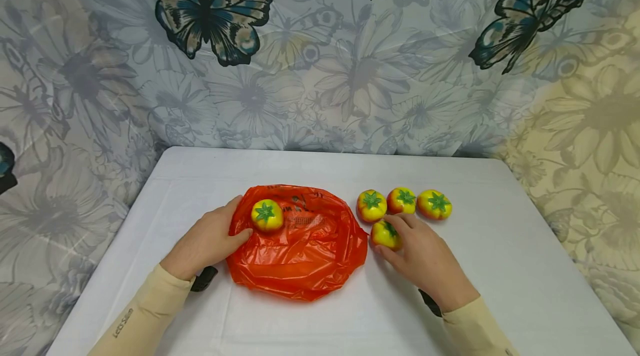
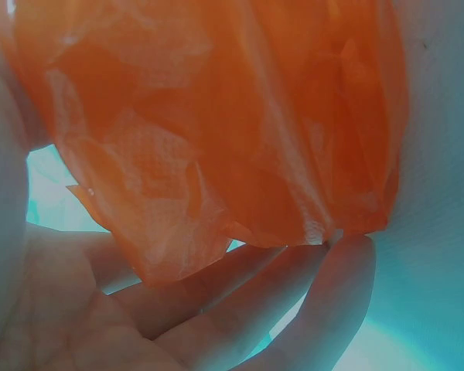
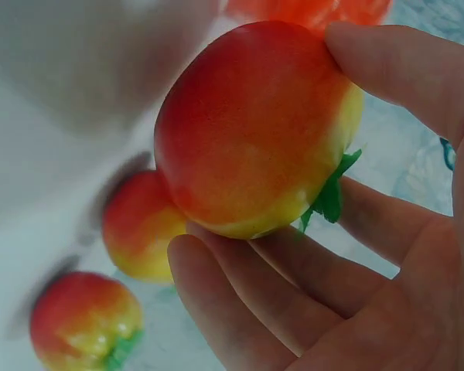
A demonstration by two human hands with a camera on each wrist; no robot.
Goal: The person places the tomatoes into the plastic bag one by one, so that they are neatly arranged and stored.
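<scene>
A red plastic bag (image 1: 305,267) lies spread on the table, crinkled, with one red-and-yellow tomato (image 1: 267,215) with a green star-shaped top on it, near its left side. My left hand (image 1: 212,236) holds the bag's left edge, thumb over the top; in the left wrist view the fingers (image 2: 344,286) curl beneath the orange-looking plastic. Just right of the bag, my right hand (image 1: 425,256) grips another tomato (image 1: 384,235) between thumb and fingertips. The right wrist view shows this tomato (image 3: 251,131) large, its green leaves turned toward the palm.
Behind the right hand sit a tomato (image 1: 371,206), a second tomato (image 1: 401,200) and a third tomato (image 1: 434,204) in a rough row. A white cloth covers the table (image 1: 500,267). Floral fabric with butterflies (image 1: 350,78) hangs behind and at both sides.
</scene>
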